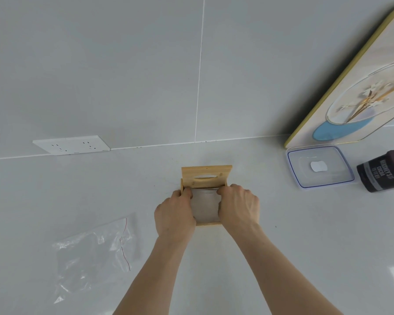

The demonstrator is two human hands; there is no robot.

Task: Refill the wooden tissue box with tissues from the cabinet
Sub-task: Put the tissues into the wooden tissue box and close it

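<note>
A small wooden tissue box point(208, 223) stands on the pale counter, its lid point(206, 176) with an oval slot tipped up at the far side. White tissues point(205, 205) lie inside the box. My left hand point(174, 214) curls over the box's left side and my right hand point(238, 206) over its right side. The fingertips of both hands press on the far edge of the tissue stack. Both hands hide the side walls of the box.
A crumpled clear plastic wrapper point(96, 253) lies on the counter at front left. A clear lidded container point(320, 168) and a dark cocoa tin point(383, 173) sit at right, under a leaning gold-rimmed tray point(341, 98). A white wall socket point(71, 144) is at back left.
</note>
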